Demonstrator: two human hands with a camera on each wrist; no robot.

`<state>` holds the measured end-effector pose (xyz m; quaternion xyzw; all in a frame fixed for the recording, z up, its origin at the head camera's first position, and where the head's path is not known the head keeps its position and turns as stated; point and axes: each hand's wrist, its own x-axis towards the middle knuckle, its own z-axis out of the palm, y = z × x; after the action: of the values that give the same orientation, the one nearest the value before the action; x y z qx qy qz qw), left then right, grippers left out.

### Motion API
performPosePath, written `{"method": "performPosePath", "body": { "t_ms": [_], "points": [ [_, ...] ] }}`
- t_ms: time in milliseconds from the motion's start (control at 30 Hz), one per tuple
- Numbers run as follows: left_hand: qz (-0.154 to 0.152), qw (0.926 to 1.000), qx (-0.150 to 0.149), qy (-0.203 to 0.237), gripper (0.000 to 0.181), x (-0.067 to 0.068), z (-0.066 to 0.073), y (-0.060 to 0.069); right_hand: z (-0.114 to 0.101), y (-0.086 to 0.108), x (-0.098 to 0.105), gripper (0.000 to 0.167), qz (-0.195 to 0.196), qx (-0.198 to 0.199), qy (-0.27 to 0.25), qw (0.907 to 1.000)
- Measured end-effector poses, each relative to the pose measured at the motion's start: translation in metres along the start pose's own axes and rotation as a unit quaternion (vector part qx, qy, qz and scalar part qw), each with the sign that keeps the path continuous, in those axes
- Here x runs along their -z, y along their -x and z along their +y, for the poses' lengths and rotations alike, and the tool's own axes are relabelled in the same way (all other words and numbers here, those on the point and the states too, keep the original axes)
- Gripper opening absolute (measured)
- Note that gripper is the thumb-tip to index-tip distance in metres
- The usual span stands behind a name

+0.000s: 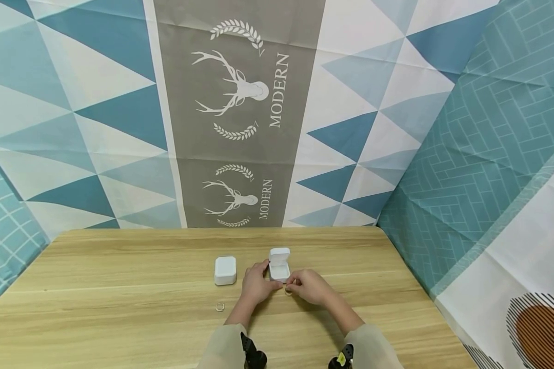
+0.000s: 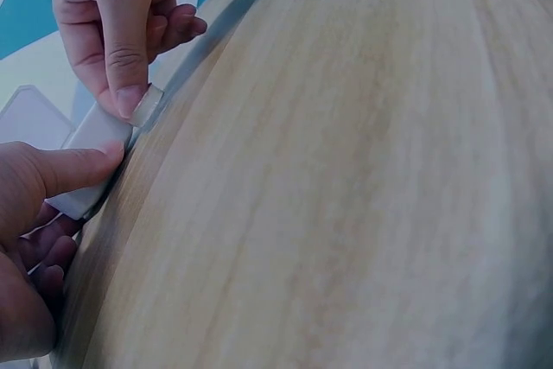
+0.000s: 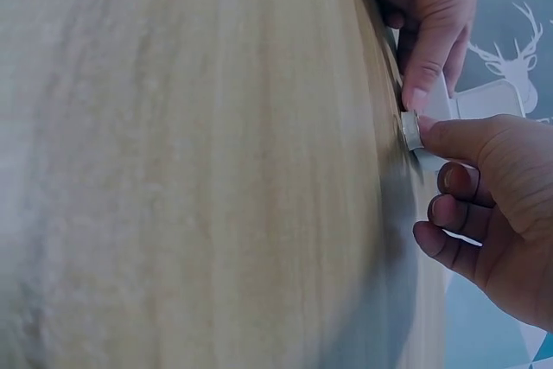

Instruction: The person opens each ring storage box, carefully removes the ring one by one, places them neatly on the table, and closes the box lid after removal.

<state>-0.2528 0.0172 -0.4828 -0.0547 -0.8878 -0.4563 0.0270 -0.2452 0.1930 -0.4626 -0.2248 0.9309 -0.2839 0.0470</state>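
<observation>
A small white ring box (image 1: pixel 279 271) stands on the table with its lid raised. My left hand (image 1: pixel 256 285) grips it from the left side and front; in the left wrist view the thumb lies along the front of the box (image 2: pixel 97 137). Just in front of the box, my right hand (image 1: pixel 310 287) pinches a ring (image 1: pixel 288 292) between thumb and forefinger. Up close in the right wrist view, the ring (image 3: pixel 410 130) shows as a shiny band held near the left thumb tip. The right hand's other fingers are loosely curled.
A second white box (image 1: pixel 224 270), closed, stands to the left of my left hand. Another ring (image 1: pixel 219 307) lies on the wooden table (image 1: pixel 120 287) in front of that box. Patterned cloth (image 1: pixel 240 128) hangs behind the table's far edge and along its sides.
</observation>
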Motion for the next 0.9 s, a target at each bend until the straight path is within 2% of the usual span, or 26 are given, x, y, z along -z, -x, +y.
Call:
{"method": "performPosePath", "body": {
  "t_ms": [133,367,500,900],
  "points": [
    [0.002,1.0,-0.001,-0.001,0.077,0.0002,0.0004,0.0004,0.0032,0.0012,-0.0014,0.011,0.013,0.036,0.002,0.9993],
    [0.001,1.0,-0.002,-0.003,0.077,0.0003,-0.0001,-0.0001,0.0029,-0.001,-0.0038,0.01,0.008,-0.008,0.004,0.9999],
    [0.0,1.0,-0.001,0.0,0.077,0.0003,0.0002,0.0001,0.0022,-0.002,-0.004,0.01,0.006,-0.017,0.004,0.9998],
    [0.005,1.0,0.0,0.001,0.076,0.0011,0.0019,-0.0007,0.0009,-0.0009,-0.0026,0.011,0.01,-0.013,-0.006,0.9999]
  ]
}}
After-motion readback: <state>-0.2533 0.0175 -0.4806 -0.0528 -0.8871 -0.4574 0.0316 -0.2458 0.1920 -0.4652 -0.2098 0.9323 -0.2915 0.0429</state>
